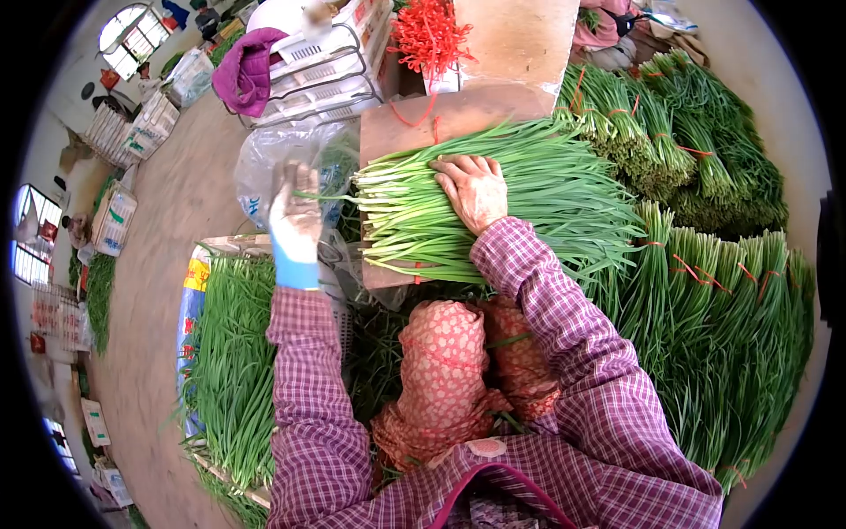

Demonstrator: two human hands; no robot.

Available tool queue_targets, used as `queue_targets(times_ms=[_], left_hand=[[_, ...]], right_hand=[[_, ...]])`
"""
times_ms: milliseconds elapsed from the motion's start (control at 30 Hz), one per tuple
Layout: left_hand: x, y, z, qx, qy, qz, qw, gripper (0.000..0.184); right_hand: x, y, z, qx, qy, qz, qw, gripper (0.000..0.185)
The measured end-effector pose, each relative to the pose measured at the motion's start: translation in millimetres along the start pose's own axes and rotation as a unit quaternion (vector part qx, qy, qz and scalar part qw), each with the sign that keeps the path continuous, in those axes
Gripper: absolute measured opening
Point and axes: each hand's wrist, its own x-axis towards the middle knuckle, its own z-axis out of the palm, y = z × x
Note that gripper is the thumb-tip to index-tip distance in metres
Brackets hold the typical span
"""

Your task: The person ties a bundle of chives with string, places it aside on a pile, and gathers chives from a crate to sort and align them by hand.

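Note:
A broad layer of garlic chives [555, 194] lies across a brown board [397, 132], pale stem ends to the left. My right hand [476, 189] rests palm down on the chives, thumb apart from the fingers. Left of the board, my left hand [295, 216], in a pale glove with a blue cuff, is blurred by motion. A single chive stalk [330, 197] runs from its fingers toward the stem ends, apparently pinched. Red ties [436, 130] lie across the board, partly under the chives.
A clump of red ties [430, 40] hangs beyond the board. Tied chive bundles [705, 273] stand to the right. At left are a crate of loose chives [231, 335] and a clear plastic bag [264, 167]. Stacked white crates [326, 66] hold a purple garment [247, 70].

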Motion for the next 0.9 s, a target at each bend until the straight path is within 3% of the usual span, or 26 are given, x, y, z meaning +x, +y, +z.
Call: queue_targets(times_ms=[33, 67, 100, 133, 167, 200, 233, 267, 300, 333, 400, 467, 533, 567, 633, 700, 800, 900], left_hand=[[-13, 15, 19, 0.049, 0.036, 0.026, 0.998, 0.029], [-17, 34, 12, -0.005, 0.003, 0.005, 1.0, 0.028], [-25, 56, -3, 0.067, 0.017, 0.006, 0.998, 0.027], [-47, 82, 8, 0.135, 0.006, -0.042, 0.99, 0.03], [-72, 95, 33, 0.179, 0.028, -0.024, 0.983, 0.024], [-82, 122, 0, 0.386, -0.128, -0.07, 0.911, 0.034], [-94, 132, 10, 0.458, -0.28, -0.198, 0.82, 0.045], [-111, 136, 55, 0.568, -0.306, -0.334, 0.687, 0.05], [-125, 121, 59, 0.556, -0.351, -0.386, 0.647, 0.049], [-133, 108, 59, 0.583, -0.457, -0.316, 0.593, 0.043], [-143, 97, 57, 0.696, -0.495, -0.151, 0.497, 0.035], [-122, 78, 69, 0.718, -0.369, -0.156, 0.569, 0.028], [-94, 50, 92, 0.686, -0.309, -0.033, 0.658, 0.014], [-74, 33, 94, 0.694, -0.325, 0.038, 0.642, 0.011], [-44, -6, 93, 0.767, -0.268, 0.125, 0.569, 0.015], [-20, -36, 86, 0.824, -0.268, 0.168, 0.47, 0.018], [-11, -52, 80, 0.845, -0.287, 0.124, 0.433, 0.02], [-8, -52, 81, 0.843, -0.287, 0.115, 0.44, 0.016]], right_hand=[[0, 0, 0, 0.001, -0.001, 0.001, 1.0, 0.021], [-1, 0, 0, 0.002, 0.0, 0.001, 1.0, 0.021], [-1, 0, 0, 0.0, -0.001, 0.002, 1.0, 0.021], [-1, 0, 1, -0.001, -0.002, 0.002, 1.0, 0.021], [0, -1, 1, 0.002, -0.001, 0.001, 1.0, 0.021], [1, -2, 0, -0.001, -0.002, 0.0, 1.0, 0.021], [1, -1, -1, -0.005, -0.005, 0.001, 1.0, 0.022], [0, -1, -2, -0.004, -0.005, 0.002, 1.0, 0.022], [0, 0, -2, -0.004, -0.004, 0.002, 1.0, 0.022], [0, 0, -1, -0.003, -0.002, 0.002, 1.0, 0.022], [1, 0, -1, 0.003, 0.008, -0.007, 1.0, 0.023], [2, 1, -2, 0.0, 0.008, -0.011, 1.0, 0.023], [0, 0, -2, 0.002, 0.002, -0.004, 1.0, 0.023], [0, -1, -2, 0.005, -0.004, 0.002, 1.0, 0.023], [1, 0, -3, 0.003, 0.0, -0.001, 1.0, 0.023], [2, 0, -3, 0.002, 0.003, -0.005, 1.0, 0.023], [2, 0, -4, 0.001, 0.004, -0.004, 1.0, 0.023], [1, 0, -5, 0.002, -0.001, -0.009, 1.0, 0.023]])
